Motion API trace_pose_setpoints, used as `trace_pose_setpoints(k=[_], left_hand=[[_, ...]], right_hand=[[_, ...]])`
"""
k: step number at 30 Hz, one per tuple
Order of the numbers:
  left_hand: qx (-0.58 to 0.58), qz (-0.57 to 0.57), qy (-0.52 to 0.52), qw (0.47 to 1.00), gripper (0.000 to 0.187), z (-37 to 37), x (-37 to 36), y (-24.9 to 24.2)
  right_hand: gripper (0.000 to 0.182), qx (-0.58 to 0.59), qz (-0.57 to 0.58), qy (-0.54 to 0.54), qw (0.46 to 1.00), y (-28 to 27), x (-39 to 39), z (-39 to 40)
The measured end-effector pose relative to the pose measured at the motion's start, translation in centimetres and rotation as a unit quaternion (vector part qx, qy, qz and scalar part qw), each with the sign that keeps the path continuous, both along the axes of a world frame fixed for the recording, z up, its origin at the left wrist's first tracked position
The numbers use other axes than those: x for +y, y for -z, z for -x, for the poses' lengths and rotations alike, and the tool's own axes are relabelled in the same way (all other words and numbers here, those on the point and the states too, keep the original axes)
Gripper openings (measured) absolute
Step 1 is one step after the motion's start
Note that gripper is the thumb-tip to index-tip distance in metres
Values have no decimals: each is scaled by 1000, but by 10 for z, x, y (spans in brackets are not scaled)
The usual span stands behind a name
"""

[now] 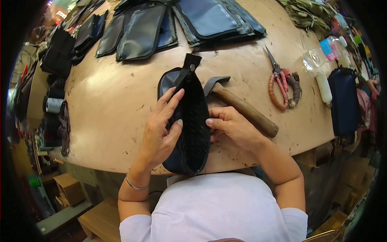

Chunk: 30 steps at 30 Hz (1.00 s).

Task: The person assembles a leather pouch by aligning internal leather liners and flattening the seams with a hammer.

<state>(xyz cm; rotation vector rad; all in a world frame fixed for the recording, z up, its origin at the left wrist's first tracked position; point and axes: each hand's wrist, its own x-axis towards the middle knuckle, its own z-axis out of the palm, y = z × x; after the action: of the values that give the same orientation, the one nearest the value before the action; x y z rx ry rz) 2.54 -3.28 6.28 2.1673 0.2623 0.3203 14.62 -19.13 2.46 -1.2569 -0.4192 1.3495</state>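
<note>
A black zippered pouch (195, 125) stands at the table's front edge, its mouth spread and its dark lining showing. A zipper pull and a fabric tab stick up at its far end. My left hand (161, 125) is closed on the pouch's left edge, with the thumb at the opening and fingers along the zipper. With thumb and fingertips, my right hand (229, 125) pinches the right edge of the pouch. Just beyond the right hand lies a hammer (246, 109) with a wooden handle and a dark metal head.
Scissors (278, 80) with wrapped handles lie to the right. Stacked dark pouch pieces (141, 34) spread along the far side. Thread spools (54, 105) stand at the left edge. A plastic bottle (332, 46) and a dark blue pouch (342, 101) sit at the right.
</note>
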Motion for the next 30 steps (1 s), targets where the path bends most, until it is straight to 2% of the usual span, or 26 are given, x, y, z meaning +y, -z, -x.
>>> trace_pose_setpoints(k=[2,8,11,12,13,14,15,17,18,19,21,23,24,27,30], left_hand=[[-6,-5,4,1000,55,-3,-4,2],[29,75,3,997,52,-11,-14,1],[23,38,13,999,52,-12,-13,4],[23,11,11,1000,52,-11,-13,4],[25,-17,8,1000,52,-10,-12,3],[-11,-59,-13,998,53,-9,-7,2],[-42,-99,-35,994,53,-7,0,2],[-138,-141,-84,977,50,-8,8,-7],[-192,-237,-131,943,47,-8,13,-9],[-254,-309,-173,900,46,-12,16,-13],[-322,-234,-160,903,48,-21,25,-3],[-246,-327,-147,900,51,-26,30,5],[-215,-398,-155,878,51,-25,32,9],[-174,-393,-187,884,51,-10,29,26],[-180,-399,-156,885,53,-10,19,26]], right_hand=[[18,14,-12,-11,1000,0,1,-1],[22,32,-18,2,999,5,0,-3],[22,46,-27,5,999,10,0,-3],[25,17,-11,16,1000,10,0,-3],[27,-248,-3,48,968,6,-1,-4],[30,-492,6,76,867,-2,-5,-4],[33,-699,14,95,709,-7,-11,-2],[35,-779,76,88,617,-17,-12,-12],[36,-814,105,83,565,-18,-11,-19],[36,-792,119,57,596,-13,-10,-26],[35,-740,151,-2,655,1,-12,-33],[37,-715,156,28,681,-4,-16,-34],[38,-702,158,43,693,-9,-17,-33],[33,-636,161,50,753,-29,-27,-23],[38,-667,19,30,744,-40,-28,-9]])
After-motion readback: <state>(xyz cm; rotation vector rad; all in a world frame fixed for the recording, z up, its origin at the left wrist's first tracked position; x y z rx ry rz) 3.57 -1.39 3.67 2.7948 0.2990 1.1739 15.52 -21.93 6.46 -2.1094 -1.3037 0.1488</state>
